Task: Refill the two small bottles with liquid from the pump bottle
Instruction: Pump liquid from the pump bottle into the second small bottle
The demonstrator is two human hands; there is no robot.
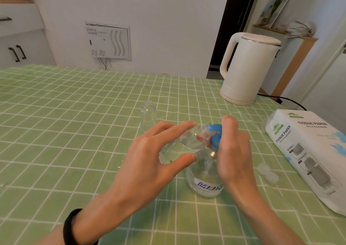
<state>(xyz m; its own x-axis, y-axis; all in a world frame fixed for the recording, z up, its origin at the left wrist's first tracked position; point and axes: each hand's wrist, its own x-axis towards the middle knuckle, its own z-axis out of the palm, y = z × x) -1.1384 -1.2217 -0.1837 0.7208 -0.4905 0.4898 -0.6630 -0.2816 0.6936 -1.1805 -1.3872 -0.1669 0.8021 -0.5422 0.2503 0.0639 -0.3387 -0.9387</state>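
Two bits of print are legible: blue characters "蓝月亮" on the white label of the pump bottle (204,181), and "TISSUE PAPER" on the white tissue pack (309,151) lying along the right edge of the tabletop (56,113). The clear pump bottle stands upright in the near right part of the tabletop, its blue pump head (215,138) pointing its spout left. The right hand (234,151) curls over that head. The left hand (149,154) pinches a clear small bottle (179,145) between thumb and fingers, lifted and tilted, its long axis slanting up to the right, mouth at the spout. The second small bottle (148,115) stands upright behind them, neck up. A white kettle (249,66) sits at the far right corner.
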